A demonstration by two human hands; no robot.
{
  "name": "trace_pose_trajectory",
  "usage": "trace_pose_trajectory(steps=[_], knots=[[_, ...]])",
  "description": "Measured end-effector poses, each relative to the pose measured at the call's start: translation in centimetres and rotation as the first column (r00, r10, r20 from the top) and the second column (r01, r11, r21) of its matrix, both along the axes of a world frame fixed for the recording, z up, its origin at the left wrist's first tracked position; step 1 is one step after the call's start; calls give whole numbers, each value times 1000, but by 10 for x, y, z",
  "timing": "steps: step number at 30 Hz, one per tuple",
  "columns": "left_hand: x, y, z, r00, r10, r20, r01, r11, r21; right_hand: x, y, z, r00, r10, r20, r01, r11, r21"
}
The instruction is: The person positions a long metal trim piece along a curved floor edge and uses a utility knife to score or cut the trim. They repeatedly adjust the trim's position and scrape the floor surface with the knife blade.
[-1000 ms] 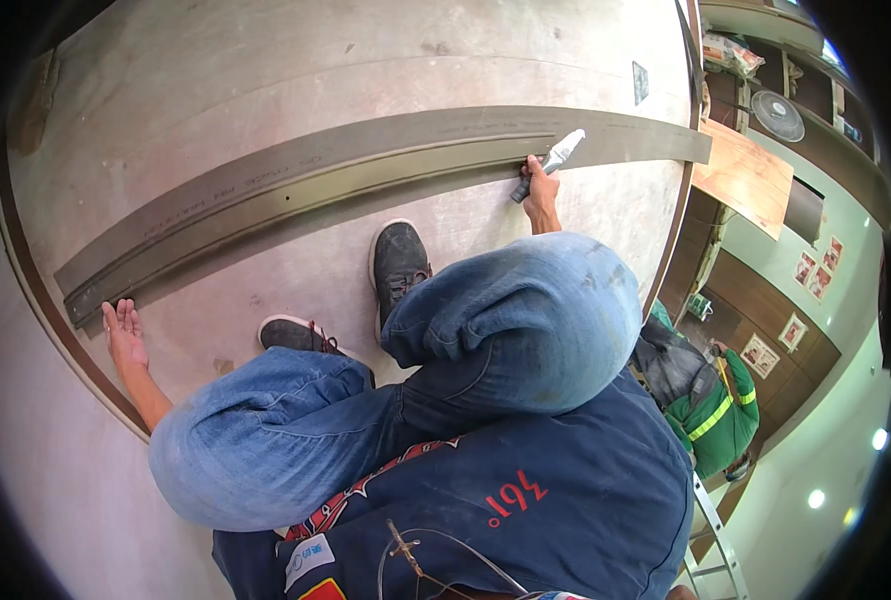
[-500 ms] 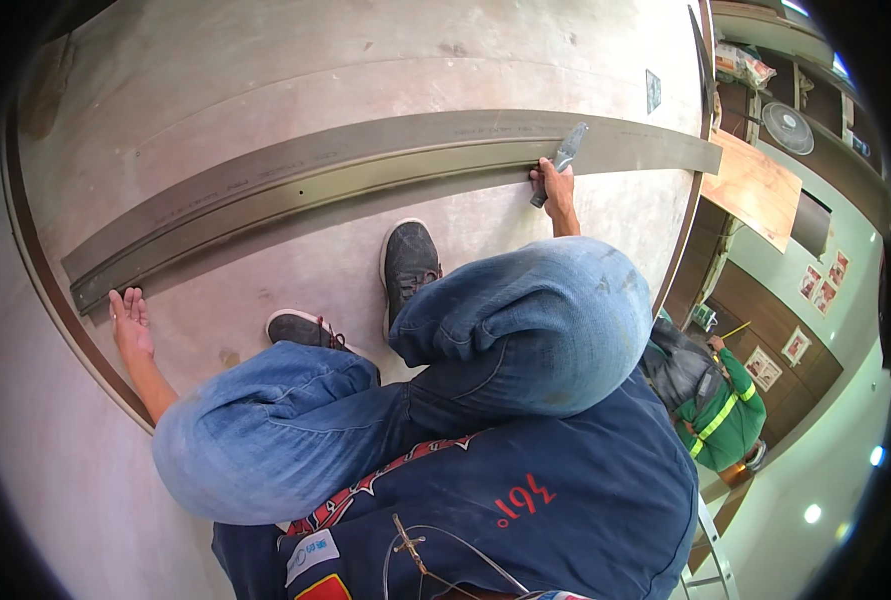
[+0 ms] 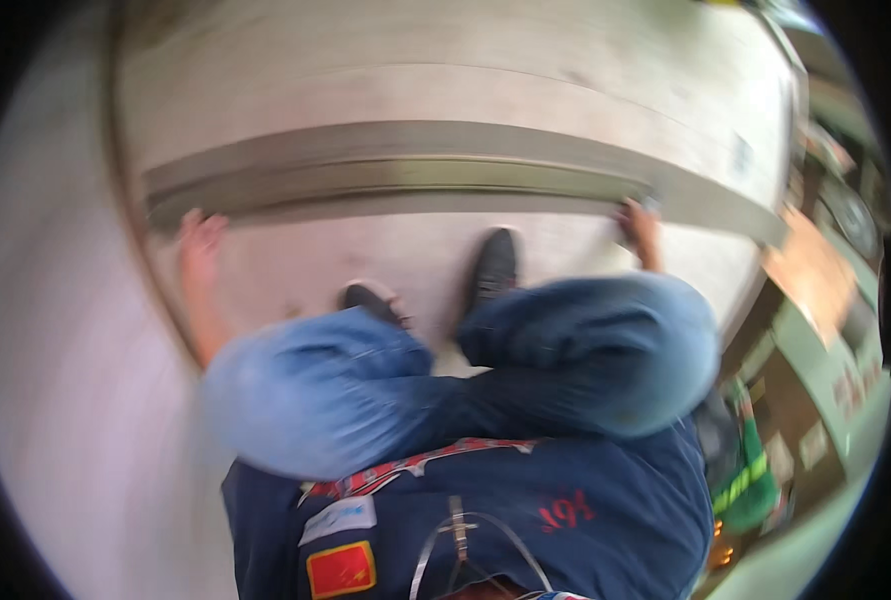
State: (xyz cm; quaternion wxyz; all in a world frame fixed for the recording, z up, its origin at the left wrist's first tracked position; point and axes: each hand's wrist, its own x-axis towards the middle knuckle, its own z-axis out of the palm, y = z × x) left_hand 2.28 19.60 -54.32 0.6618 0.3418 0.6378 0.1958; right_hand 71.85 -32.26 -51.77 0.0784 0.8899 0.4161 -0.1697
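Note:
A long dark-grey flat strip (image 3: 565,150) lies crosswise on a pale surface, with a narrower olive-grey channel (image 3: 405,172) along it. My left hand (image 3: 203,240) has its fingers out, touching or very near the strip’s near edge at the left end. Toward the right end, my right hand (image 3: 637,225) is closed round the dark handle of a scraper-like tool, blurred and partly hidden by the fingers, at the strip’s near edge. My dark shoes (image 3: 490,265) and bent knees in jeans (image 3: 605,340) are between my hands.
The pale surface (image 3: 445,90) has a brown edge (image 3: 135,240) at the left and a drop at the right. Beyond that are a plywood piece (image 3: 807,280), a fan (image 3: 845,215) and a worker in green with reflective bands (image 3: 745,470), all blurred.
The view has swung, blurring the picture; the strip now looks more level and further right. Both hands keep about the same places along it.

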Motion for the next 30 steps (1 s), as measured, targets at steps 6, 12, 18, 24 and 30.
trace_pose_trajectory(steps=[6,12,18,24,30], knots=[[35,4,30,976,191,-102,-191,982,13,-15,17,4,251,-582,-773,941,334,54],[39,0,42,960,238,-146,-238,971,18,-12,26,8,228,-473,-851,919,393,28],[44,2,44,962,231,-148,-233,972,7,-16,29,12,226,-517,-825,938,343,42],[40,4,42,966,226,-129,-230,973,-17,-17,32,14,219,-535,-816,940,338,31],[44,4,43,966,213,-148,-215,977,2,-19,34,14,217,-547,-809,942,335,26]])
